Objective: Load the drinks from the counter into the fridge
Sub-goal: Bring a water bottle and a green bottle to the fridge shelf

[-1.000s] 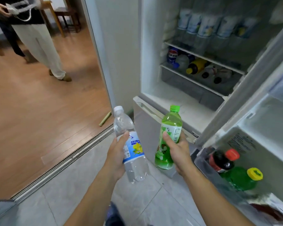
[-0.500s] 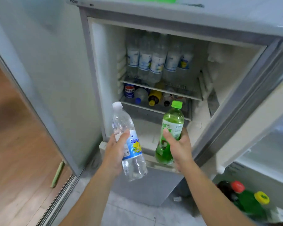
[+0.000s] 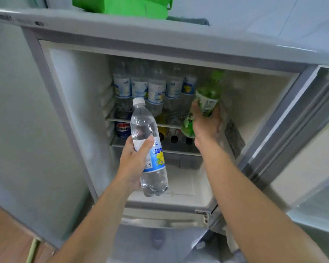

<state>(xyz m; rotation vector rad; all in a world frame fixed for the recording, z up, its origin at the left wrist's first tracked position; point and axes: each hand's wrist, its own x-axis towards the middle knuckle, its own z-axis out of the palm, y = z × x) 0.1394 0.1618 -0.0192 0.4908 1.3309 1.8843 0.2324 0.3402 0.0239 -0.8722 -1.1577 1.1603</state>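
The right hand (image 3: 205, 124) grips the green bottle (image 3: 207, 99), reaching toward the top shelf's (image 3: 177, 114) right end; the left hand (image 3: 135, 162) clutches the water bottle (image 3: 148, 147), waiting.

Green bag (image 3: 122, 5) (folded); wooden floor (image 3: 6, 236)

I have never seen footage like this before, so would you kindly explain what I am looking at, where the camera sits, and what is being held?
There is no machine here: a person wears a wide-angle camera on the head, looking forward and down at their own arms. They face an open fridge. The left hand holds a clear water bottle with a blue label in front of the opening. The right hand reaches a green bottle towards the upper shelf, beside a row of standing water bottles. More drinks lie on the shelf beneath.
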